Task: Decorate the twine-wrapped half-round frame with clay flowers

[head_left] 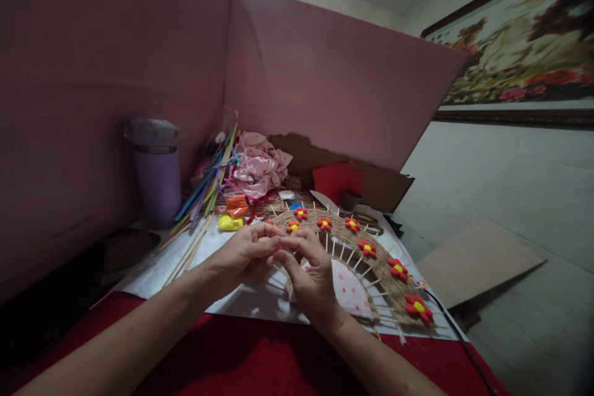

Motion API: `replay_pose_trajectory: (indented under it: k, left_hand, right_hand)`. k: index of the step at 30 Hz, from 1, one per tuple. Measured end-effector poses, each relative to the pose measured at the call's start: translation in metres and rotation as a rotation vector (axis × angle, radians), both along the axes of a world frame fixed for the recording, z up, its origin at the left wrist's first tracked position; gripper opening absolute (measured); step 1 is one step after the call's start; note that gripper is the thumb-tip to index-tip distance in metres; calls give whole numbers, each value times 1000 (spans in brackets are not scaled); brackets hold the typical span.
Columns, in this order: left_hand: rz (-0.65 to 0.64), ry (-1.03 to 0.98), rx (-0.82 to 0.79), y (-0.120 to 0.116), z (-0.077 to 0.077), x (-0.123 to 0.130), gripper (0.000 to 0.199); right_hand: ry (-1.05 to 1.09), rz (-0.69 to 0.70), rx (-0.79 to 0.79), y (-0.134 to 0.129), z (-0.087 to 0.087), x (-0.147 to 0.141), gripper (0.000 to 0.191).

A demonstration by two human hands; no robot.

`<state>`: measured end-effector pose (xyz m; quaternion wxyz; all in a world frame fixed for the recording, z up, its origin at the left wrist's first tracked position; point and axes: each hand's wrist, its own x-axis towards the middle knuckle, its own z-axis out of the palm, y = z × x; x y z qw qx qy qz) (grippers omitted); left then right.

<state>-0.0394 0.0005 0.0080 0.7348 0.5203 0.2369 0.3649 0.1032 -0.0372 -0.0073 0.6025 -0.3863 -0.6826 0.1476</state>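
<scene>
Tan twine, arch-shaped fan [393, 292] with pale thin sticks [327, 242], yellow-centred red flowers [398, 270] and pink-dotted white cloth [352, 289], lying on a white sheet [241, 304]. Over the fan's left side, left hand [245, 255] and right hand [312, 275] meet, fingertips pinched together, contents unclear.

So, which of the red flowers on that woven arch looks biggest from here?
The flower at the lower right end of the woven arch. Its petals spread widest in the picture, and every other red flower sits higher up.
</scene>
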Motion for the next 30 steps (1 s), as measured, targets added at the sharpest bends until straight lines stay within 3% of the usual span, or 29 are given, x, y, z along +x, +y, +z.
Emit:
replay_pose_trajectory:
  k: [4, 7, 10, 15, 22, 30]
  left_hand:
    - [82, -19, 23, -2, 7, 0, 21]
    - [210, -77, 49, 1, 17, -4, 18]
    - [260, -105, 113, 3, 20, -8, 21]
    - [175, 17, 107, 1, 17, -8, 25]
    - [97, 9, 17, -1, 14, -5, 29]
    - [138, 131, 55, -2, 4, 1, 37]
  right_hand:
    - [39, -10, -22, 2, 3, 1, 3]
    - [136, -36, -55, 4, 0, 5, 5]
    - [179, -21, -97, 5, -4, 6, 9]
    - [131, -37, -90, 3, -7, 4, 9]
    - [86, -40, -57, 2, -7, 2, 8]
    - [-63, -12, -28, -4, 0, 0, 14]
